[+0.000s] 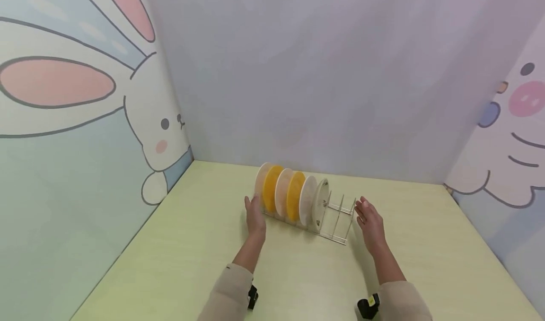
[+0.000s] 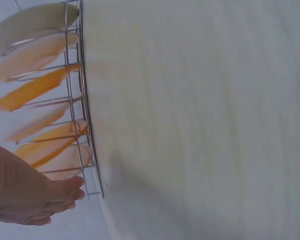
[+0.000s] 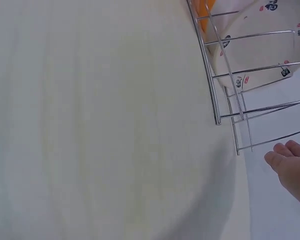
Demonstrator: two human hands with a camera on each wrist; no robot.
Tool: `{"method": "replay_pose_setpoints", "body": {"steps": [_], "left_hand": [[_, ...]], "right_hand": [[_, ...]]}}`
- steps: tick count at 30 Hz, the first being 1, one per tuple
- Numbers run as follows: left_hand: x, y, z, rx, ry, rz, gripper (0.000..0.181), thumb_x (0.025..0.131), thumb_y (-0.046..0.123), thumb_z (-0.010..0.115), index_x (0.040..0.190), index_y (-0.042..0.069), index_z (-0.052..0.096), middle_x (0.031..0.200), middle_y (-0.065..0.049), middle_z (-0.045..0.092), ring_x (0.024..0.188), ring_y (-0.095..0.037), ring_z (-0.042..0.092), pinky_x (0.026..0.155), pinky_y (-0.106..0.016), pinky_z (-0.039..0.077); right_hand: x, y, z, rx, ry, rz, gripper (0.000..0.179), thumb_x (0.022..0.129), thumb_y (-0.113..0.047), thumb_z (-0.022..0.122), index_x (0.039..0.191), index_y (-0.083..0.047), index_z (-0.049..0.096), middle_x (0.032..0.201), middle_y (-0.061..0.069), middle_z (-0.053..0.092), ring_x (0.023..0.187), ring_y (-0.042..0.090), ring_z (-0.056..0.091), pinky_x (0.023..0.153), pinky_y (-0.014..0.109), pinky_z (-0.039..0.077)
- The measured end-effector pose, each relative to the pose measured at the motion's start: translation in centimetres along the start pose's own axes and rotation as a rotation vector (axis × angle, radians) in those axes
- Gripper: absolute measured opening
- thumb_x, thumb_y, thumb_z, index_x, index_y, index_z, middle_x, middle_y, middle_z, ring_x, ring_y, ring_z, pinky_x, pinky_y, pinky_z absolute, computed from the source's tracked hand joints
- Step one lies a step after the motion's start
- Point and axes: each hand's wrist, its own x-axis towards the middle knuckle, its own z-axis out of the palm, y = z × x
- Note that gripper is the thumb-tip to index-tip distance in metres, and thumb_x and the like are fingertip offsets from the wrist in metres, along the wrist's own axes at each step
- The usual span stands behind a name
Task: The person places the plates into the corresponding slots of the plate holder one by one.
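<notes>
A metal wire dish rack stands on the table, with several plates upright in its left part. They alternate pale pink and orange, such as the orange plate, then a white plate and a patterned plate with small dark and red prints. The rack's right-end slots hold no plates. My left hand is beside the rack's left end, fingers extended; whether it touches is unclear. My right hand is just off the right end, fingers fairly straight, holding nothing. The right wrist view shows its fingertips near the end wire.
The pale yellow table extends around the rack. A plain grey-white backdrop rises behind it. Side panels carry a cartoon rabbit at left and a pink-nosed cartoon figure at right.
</notes>
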Motion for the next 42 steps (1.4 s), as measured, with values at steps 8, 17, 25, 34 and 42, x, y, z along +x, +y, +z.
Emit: {"method": "replay_pose_setpoints", "body": {"steps": [8,17,25,34,42], "left_hand": [[-1.6,-1.2,4.0,-0.094,0.035,-0.084,0.077,0.096,0.052,0.027,0.146,-0.003,0.007,0.148,-0.023,0.018,0.135,-0.036,0.018,0.108,-0.048,0.013],[-2.4,-2.2,5.7,-0.116,-0.048,-0.017,0.082,0.096,0.052,0.027,0.143,-0.009,-0.001,0.149,-0.028,0.001,0.136,-0.038,0.006,0.109,-0.047,0.006],[-2.3,-2.3,5.7,-0.149,-0.049,-0.038,0.075,0.096,0.050,0.030,0.143,-0.006,0.011,0.146,-0.025,0.013,0.133,-0.036,0.018,0.108,-0.047,0.011],[0.0,-1.8,5.3,-0.134,-0.071,-0.048,0.069,0.097,0.051,0.025,0.144,0.001,0.020,0.143,-0.020,0.019,0.130,-0.032,0.024,0.108,-0.046,0.012],[1.5,-1.2,4.6,-0.022,-0.077,-0.064,0.074,0.097,0.052,0.021,0.147,-0.002,0.009,0.151,-0.022,0.004,0.137,-0.033,0.006,0.109,-0.046,0.003]], "right_hand": [[2.2,0.2,-0.8,0.041,-0.069,0.049,0.069,0.101,-0.046,0.015,0.146,0.001,-0.004,0.151,0.023,-0.001,0.137,0.034,-0.003,0.109,0.046,-0.001],[2.9,1.1,-1.0,0.076,-0.136,0.097,0.072,0.098,-0.051,0.007,0.146,0.004,0.000,0.150,0.024,-0.003,0.137,0.035,-0.007,0.108,0.049,-0.002],[1.8,1.4,-1.2,0.039,-0.150,0.105,0.077,0.097,-0.054,0.007,0.145,0.006,-0.001,0.149,0.028,-0.005,0.136,0.039,-0.007,0.107,0.050,-0.004],[-0.3,1.1,-0.6,-0.025,-0.177,0.105,0.080,0.096,-0.056,0.009,0.144,0.008,0.002,0.148,0.030,0.000,0.136,0.039,-0.003,0.107,0.053,0.001],[-1.4,1.1,-0.1,-0.024,-0.242,0.154,0.083,0.095,-0.058,0.008,0.144,0.009,0.006,0.148,0.031,0.004,0.136,0.041,0.001,0.104,0.058,0.007]]}}
